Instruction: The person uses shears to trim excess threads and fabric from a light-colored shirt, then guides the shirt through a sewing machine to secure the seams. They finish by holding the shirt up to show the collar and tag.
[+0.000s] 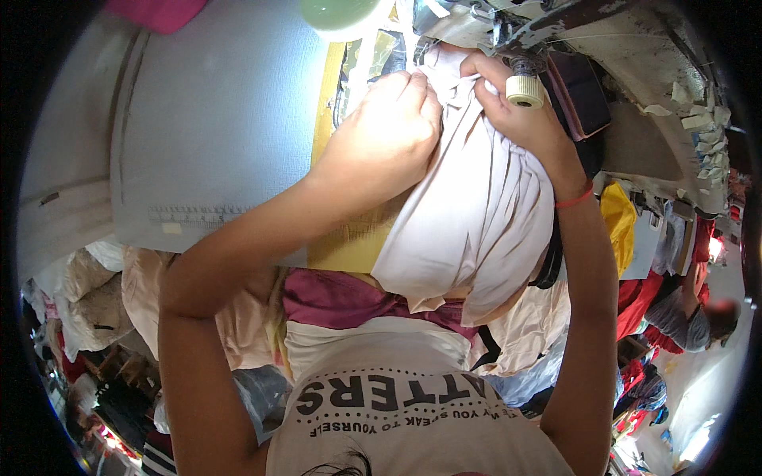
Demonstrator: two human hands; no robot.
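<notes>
Tabletop [214,111]: pale grey, basically took up the whole left side
Cloth [472,214]: pinkish-white, bunched up top between both hands, draped past the tabletop's near edge
Left hand [389,131]: fist curled tight on the cloth's upper left edge
Right hand [514,120]: had a fold of it pinched, thumb against fingers
Knob [525,92]: cream, sat right by that hand
Wristband [575,196]: thin, red, right wrist

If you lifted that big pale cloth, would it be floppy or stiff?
The pale cloth would probably flop, since it bunches into soft folds by the left hand and right hand. It's likely light for its size, because it looks thin. Its loose lower edge would probably dangle.
</notes>
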